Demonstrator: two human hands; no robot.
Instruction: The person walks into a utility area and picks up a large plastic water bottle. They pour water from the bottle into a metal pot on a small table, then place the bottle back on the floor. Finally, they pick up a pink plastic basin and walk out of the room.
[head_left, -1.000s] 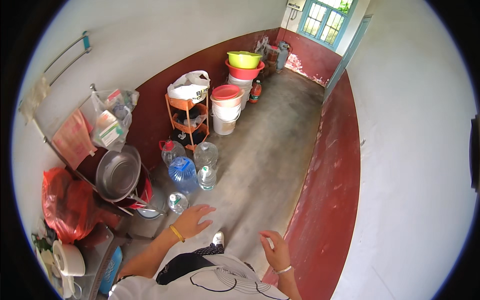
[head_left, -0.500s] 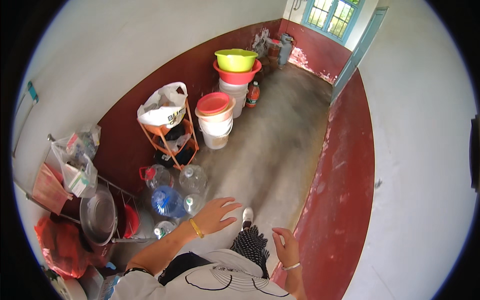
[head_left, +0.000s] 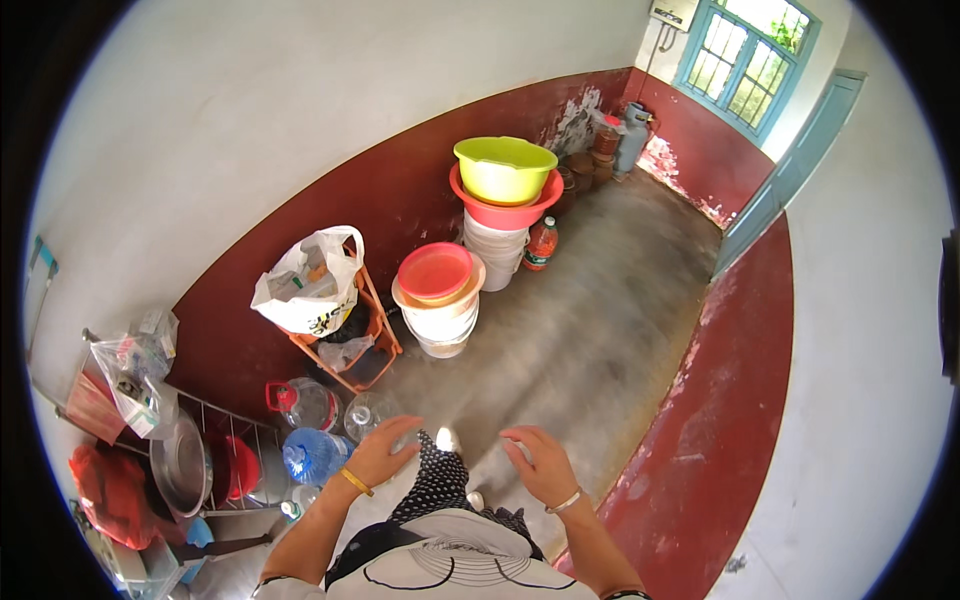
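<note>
Both of my hands hang empty in front of my body, above the concrete floor. My left hand [head_left: 384, 450], with a yellow bangle at the wrist, is open with its fingers stretched forward. It is nearest in the picture to a clear plastic bottle [head_left: 368, 410] and a blue water jug [head_left: 318, 455], with no contact visible. My right hand [head_left: 543, 465], wearing a pale bracelet, is open too, its fingers loosely bent and nothing in them. Beneath my hands show patterned black-and-white trousers [head_left: 436, 485] and a white shoe [head_left: 447, 440].
Left of me stands a wire rack with a metal basin [head_left: 182, 465] and plastic bags. Farther along the wall are an orange shelf [head_left: 378, 372] under a white bag [head_left: 312, 285], white buckets [head_left: 442, 325], a green basin [head_left: 505, 170] and a gas cylinder [head_left: 632, 138]. The right wall [head_left: 690, 450] runs close by.
My view has shifted with a step forward. My left hand has moved left and my right hand has swung inward and up; the bottles and rack now sit lower and farther left.
</note>
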